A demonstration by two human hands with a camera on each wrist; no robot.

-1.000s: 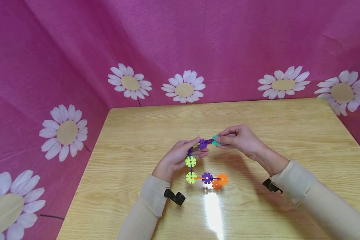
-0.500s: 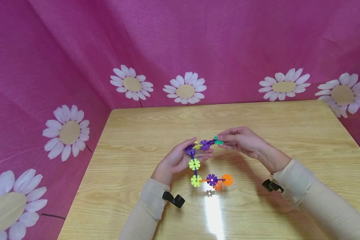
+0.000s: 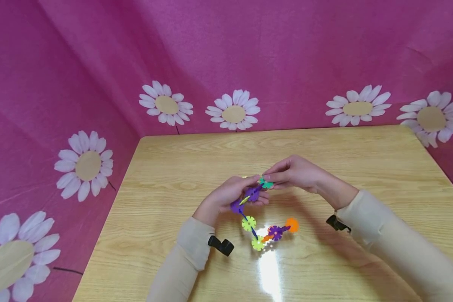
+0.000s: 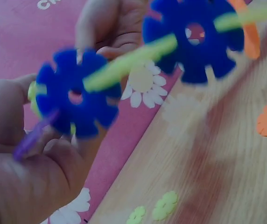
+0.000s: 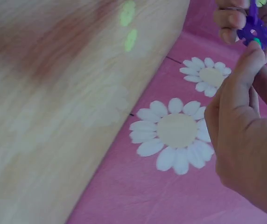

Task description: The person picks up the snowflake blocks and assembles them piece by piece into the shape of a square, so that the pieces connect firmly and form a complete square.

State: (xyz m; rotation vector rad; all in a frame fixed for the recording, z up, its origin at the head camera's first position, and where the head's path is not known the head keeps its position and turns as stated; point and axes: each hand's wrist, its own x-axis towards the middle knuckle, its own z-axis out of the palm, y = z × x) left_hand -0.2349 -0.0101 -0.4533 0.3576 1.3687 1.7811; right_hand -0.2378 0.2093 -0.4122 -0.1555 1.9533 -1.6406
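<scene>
A chain of notched, interlocking plastic discs hangs in the air between and below my hands. My right hand (image 3: 300, 174) pinches a green disc (image 3: 266, 183) at the chain's upper end between thumb and fingertips. My left hand (image 3: 223, 195) holds the chain by purple discs (image 3: 252, 193), thumb on top and fingers beneath, hiding part of it. From there it runs down through yellow-green discs (image 3: 248, 223) to an orange disc (image 3: 292, 225) at the lower end. The left wrist view shows a dark blue-looking disc (image 4: 62, 109) against the left hand, joined by a yellow-green disc seen edge-on.
A glossy wooden table (image 3: 173, 167) lies beneath, with a bright light reflection near the front. Pink cloth (image 3: 287, 54) printed with daisies surrounds its back and sides. Black straps (image 3: 220, 246) stick out from both sleeves.
My right hand has moved left, bringing the green disc close to my left thumb. The chain's lower part has tilted and shifted a little right and towards me.
</scene>
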